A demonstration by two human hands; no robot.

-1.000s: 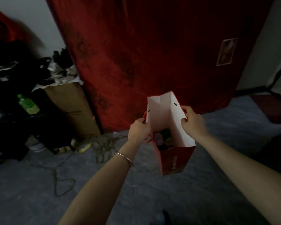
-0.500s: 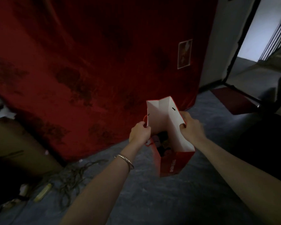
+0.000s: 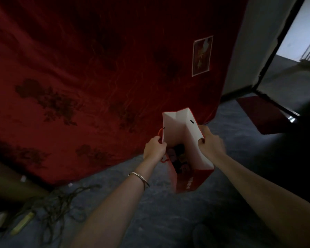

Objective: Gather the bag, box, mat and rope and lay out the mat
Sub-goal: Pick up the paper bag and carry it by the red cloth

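I hold a red paper bag (image 3: 191, 181) with a white inside open in front of me, above the floor. My left hand (image 3: 154, 149) pinches its left rim near a red cord handle, and my right hand (image 3: 211, 142) grips the right rim. Dark items lie at the bottom of the bag. A tangled rope (image 3: 57, 204) lies on the grey floor at the lower left. A cardboard box (image 3: 5, 183) stands at the left edge. A large red patterned mat (image 3: 97, 77) stands upright against the wall behind the bag.
A yellowish stick-like object (image 3: 21, 223) lies near the rope. An open doorway (image 3: 297, 51) is at the upper right, with a dark red floor mat (image 3: 258, 113) before it. A dark bulky shape fills the right side.
The view has swung to the right: the cluttered shelf and bottle have left the frame, the doorway has come in. Both hands keep the same hold on the open bag.
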